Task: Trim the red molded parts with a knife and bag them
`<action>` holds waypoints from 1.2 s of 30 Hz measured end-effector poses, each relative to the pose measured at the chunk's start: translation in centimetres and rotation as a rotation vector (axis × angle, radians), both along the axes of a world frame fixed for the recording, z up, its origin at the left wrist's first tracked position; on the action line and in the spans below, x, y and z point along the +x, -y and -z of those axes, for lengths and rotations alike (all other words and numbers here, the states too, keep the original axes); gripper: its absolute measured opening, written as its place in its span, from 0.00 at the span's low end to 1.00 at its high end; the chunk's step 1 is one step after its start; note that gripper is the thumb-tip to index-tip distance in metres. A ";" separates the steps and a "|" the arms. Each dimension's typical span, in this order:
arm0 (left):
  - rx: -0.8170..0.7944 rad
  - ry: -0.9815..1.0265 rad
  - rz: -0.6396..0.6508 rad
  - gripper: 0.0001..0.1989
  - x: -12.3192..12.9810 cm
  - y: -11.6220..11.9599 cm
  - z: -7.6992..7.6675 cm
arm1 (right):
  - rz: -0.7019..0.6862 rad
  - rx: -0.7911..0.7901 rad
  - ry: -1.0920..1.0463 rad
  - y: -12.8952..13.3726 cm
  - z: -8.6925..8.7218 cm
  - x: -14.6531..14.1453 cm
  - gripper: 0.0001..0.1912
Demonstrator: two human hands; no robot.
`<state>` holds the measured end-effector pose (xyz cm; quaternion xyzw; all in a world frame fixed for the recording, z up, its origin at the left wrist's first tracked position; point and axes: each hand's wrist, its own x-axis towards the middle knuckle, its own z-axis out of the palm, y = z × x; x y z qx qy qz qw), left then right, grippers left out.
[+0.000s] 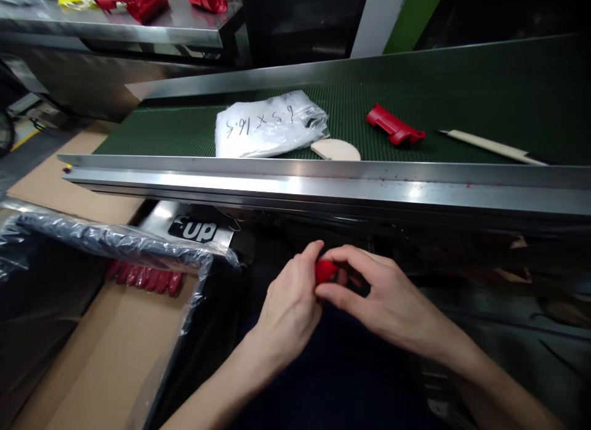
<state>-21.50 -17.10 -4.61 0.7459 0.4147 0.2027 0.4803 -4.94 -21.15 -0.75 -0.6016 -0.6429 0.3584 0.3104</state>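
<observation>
Fingers of left hand (290, 294) and right hand (376, 291) closed round a red part (325, 271), mostly hidden, near side of the belt (184, 131). On belt, left to right: marked bag (268, 125), pale disc (336, 150), red piece (394, 125), pen (492, 145). Near left, lined box (111, 337) holding wrapped red pieces (145, 277).

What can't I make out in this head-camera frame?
All in the head view:
- Red piece: full shape hidden by the left hand and right hand.
- Left hand's fingertips: mostly hidden behind its own back and the piece.
- Row of red parts: far ends hidden by the plastic-lined box wall; exact count unclear.
- Box's full extent: cut off by the left and bottom edges.
- Space under the conveyor: too dark.
</observation>
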 end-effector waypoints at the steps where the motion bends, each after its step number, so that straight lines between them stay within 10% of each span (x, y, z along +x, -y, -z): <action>1: 0.039 -0.012 0.011 0.33 0.0 0.1 0.3 | 0.004 -0.003 -0.016 0.0 -0.2 0.1 0.04; 8: -0.087 0.018 -0.227 0.12 -0.9 -2.2 2.6 | 0.446 0.401 0.145 3.4 -1.3 2.2 0.04; 18: -0.347 0.220 -0.279 0.08 -0.5 -2.9 1.5 | 0.025 0.627 0.568 5.6 -0.3 1.6 0.07; 28: -0.107 0.313 -0.301 0.05 -0.5 -1.8 1.6 | -0.300 0.672 0.622 5.3 1.5 2.0 0.14; 36: 0.164 0.365 -0.348 0.05 0.1 0.8 2.8 | 0.359 0.661 0.360 4.2 2.8 -1.6 0.10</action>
